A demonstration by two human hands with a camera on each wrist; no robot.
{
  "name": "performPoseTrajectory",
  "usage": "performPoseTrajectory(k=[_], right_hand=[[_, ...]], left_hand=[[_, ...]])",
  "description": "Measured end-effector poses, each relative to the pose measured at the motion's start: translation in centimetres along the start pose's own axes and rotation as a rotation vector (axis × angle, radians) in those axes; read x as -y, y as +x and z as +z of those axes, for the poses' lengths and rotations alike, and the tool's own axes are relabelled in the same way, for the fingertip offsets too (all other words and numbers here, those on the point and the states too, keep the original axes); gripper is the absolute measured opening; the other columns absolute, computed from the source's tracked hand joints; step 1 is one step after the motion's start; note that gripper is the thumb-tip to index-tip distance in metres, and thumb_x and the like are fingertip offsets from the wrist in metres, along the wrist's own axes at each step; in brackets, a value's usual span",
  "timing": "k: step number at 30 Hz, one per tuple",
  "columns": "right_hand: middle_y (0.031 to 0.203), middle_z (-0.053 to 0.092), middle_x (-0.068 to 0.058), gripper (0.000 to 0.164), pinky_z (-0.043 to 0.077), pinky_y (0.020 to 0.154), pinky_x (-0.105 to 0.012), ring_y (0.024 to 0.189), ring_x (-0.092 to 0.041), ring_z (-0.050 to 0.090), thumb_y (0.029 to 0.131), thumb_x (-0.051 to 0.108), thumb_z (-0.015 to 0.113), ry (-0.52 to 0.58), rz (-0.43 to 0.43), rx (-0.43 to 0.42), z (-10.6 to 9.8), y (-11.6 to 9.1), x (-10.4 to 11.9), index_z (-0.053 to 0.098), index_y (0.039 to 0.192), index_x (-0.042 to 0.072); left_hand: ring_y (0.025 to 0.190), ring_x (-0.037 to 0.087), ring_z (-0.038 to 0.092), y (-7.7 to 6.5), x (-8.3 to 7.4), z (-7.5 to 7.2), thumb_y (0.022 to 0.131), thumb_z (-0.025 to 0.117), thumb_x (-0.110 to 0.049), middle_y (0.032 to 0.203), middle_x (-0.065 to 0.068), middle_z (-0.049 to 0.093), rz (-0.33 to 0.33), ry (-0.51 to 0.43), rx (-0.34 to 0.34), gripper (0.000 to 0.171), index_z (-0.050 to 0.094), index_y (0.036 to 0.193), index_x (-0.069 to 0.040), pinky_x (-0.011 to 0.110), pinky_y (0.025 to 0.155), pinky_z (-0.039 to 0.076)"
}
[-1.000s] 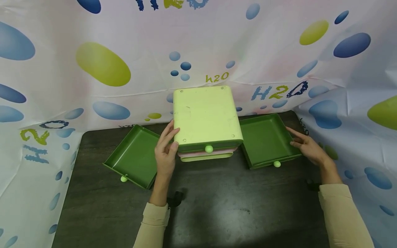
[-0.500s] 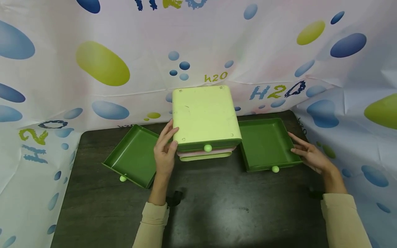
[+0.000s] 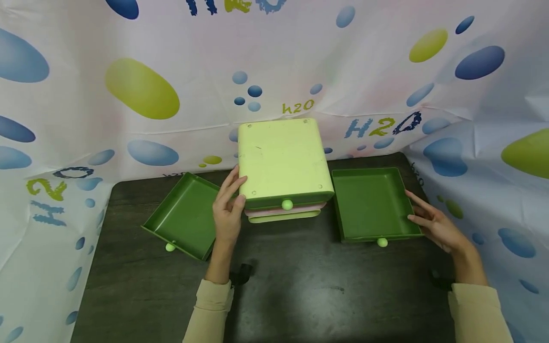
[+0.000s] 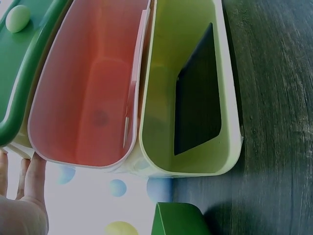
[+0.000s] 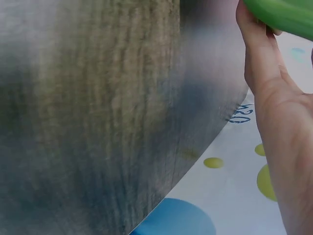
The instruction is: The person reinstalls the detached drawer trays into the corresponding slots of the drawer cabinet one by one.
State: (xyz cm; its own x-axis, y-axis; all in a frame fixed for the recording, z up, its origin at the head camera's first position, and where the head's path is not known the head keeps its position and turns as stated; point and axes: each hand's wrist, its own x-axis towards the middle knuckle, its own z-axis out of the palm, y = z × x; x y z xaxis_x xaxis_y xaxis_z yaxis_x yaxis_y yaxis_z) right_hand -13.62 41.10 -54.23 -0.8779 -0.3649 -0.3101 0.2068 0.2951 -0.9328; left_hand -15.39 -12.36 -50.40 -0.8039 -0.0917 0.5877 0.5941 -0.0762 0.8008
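Head view: top drawer [image 3: 274,202] in the cabinet [image 3: 283,157]; pink slot [image 4: 98,93] and lime slot [image 4: 159,88] seem left to fill. Left drawer [image 3: 186,216] lies on the surface [image 3: 291,286]; right hand's [image 3: 437,226] fingers pinch the right drawer [image 3: 373,202] beside the cabinet, left hand's [image 3: 227,209] spread against it.

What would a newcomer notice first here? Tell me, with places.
Probably the pale-topped drawer unit, standing at the back middle of the table, the left hand against its left side. Then an askew green drawer to its left and a second green drawer to its right, held by the right hand.
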Motion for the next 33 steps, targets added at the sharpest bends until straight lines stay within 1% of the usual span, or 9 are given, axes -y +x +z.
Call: performPoseTrajectory(k=[2, 3, 4, 7, 10, 15, 17, 22, 33], right_hand=[[0.153, -0.01, -0.043, 0.07, 0.038, 0.055, -0.034, 0.091, -0.012, 0.057, 0.108, 0.016, 0.045, -0.021, -0.016, -0.02, 0.2, -0.4, -0.1, 0.004, 0.161, 0.035], [0.153, -0.006, -0.044, 0.07, 0.033, 0.051, -0.039, 0.068, -0.006, 0.046, 0.107, 0.015, 0.046, -0.02, -0.024, -0.03, 0.3, -0.6, -0.1, 0.005, 0.161, 0.034], [0.152, -0.001, -0.045, 0.069, 0.027, 0.049, -0.042, 0.055, -0.005, 0.029, 0.107, 0.015, 0.046, -0.018, -0.033, -0.043, 0.5, -0.7, -0.2, 0.007, 0.161, 0.033], [0.144, 0.016, -0.045, 0.069, 0.027, 0.044, -0.041, 0.046, -0.009, 0.024, 0.107, 0.012, 0.045, -0.022, -0.056, -0.05, 0.8, -1.1, -0.5, 0.007, 0.162, 0.029], [0.139, 0.019, -0.043, 0.068, 0.024, 0.041, -0.042, 0.043, -0.019, 0.013, 0.107, 0.009, 0.044, -0.01, -0.072, -0.048, 1.1, -1.4, -0.8, 0.007, 0.162, 0.027], [0.146, 0.013, -0.039, 0.069, 0.033, 0.046, -0.034, 0.062, 0.008, 0.039, 0.107, 0.005, 0.041, 0.038, -0.09, -0.002, 1.4, -2.1, -1.4, 0.005, 0.162, 0.025], [0.146, 0.026, -0.027, 0.069, 0.032, 0.044, -0.035, 0.058, 0.006, 0.041, 0.107, 0.002, 0.04, 0.08, -0.109, 0.017, 1.6, -2.4, -1.7, 0.005, 0.162, 0.023], [0.135, 0.047, 0.003, 0.069, 0.015, 0.033, -0.045, 0.035, -0.024, 0.012, 0.106, -0.004, 0.036, 0.201, -0.168, 0.053, 2.0, -2.9, -2.3, 0.001, 0.162, 0.018], [0.142, 0.033, 0.012, 0.072, 0.014, 0.032, -0.047, 0.034, -0.026, 0.015, 0.105, -0.006, 0.037, 0.235, -0.165, 0.05, 3.0, -4.3, -2.8, 0.0, 0.161, 0.016]], left_hand=[[0.141, 0.038, 0.037, 0.0, 0.0, 0.0, 0.1, 0.062, -0.033, 0.152, 0.024, 0.04, -0.001, -0.001, -0.002, 0.054, 0.06, 0.128, 0.013, 0.02, 0.067, 0.049], [0.141, 0.038, 0.037, 0.0, 0.0, 0.0, 0.1, 0.062, -0.033, 0.152, 0.024, 0.04, -0.001, 0.001, -0.002, 0.053, 0.06, 0.128, 0.013, 0.02, 0.067, 0.049], [0.141, 0.038, 0.037, -0.1, 0.0, 0.0, 0.1, 0.062, -0.032, 0.152, 0.024, 0.04, -0.002, 0.005, -0.003, 0.053, 0.06, 0.128, 0.012, 0.02, 0.067, 0.049], [0.14, 0.038, 0.038, -0.2, 0.0, -0.1, 0.1, 0.062, -0.033, 0.152, 0.023, 0.04, -0.006, 0.015, -0.002, 0.054, 0.06, 0.129, 0.012, 0.019, 0.066, 0.049], [0.141, 0.038, 0.037, -0.2, -0.1, -0.1, 0.097, 0.064, -0.038, 0.153, 0.023, 0.039, -0.009, 0.02, 0.007, 0.06, 0.059, 0.13, 0.012, 0.02, 0.078, 0.053], [0.142, 0.038, 0.036, -0.2, -0.3, -0.1, 0.091, 0.072, -0.039, 0.154, 0.021, 0.037, -0.016, 0.03, 0.026, 0.066, 0.057, 0.133, 0.01, 0.03, 0.095, 0.051], [0.142, 0.038, 0.036, -0.2, -0.3, -0.1, 0.091, 0.074, -0.037, 0.154, 0.02, 0.037, -0.019, 0.035, 0.027, 0.065, 0.058, 0.133, 0.009, 0.031, 0.095, 0.051], [0.141, 0.038, 0.037, 0.0, -0.3, 0.0, 0.091, 0.074, -0.035, 0.154, 0.019, 0.038, -0.016, 0.038, 0.021, 0.063, 0.058, 0.133, 0.009, 0.031, 0.095, 0.052], [0.14, 0.038, 0.038, -0.1, -0.2, 0.1, 0.091, 0.074, -0.033, 0.154, 0.02, 0.039, -0.009, 0.032, 0.013, 0.061, 0.058, 0.132, 0.01, 0.031, 0.095, 0.052]])
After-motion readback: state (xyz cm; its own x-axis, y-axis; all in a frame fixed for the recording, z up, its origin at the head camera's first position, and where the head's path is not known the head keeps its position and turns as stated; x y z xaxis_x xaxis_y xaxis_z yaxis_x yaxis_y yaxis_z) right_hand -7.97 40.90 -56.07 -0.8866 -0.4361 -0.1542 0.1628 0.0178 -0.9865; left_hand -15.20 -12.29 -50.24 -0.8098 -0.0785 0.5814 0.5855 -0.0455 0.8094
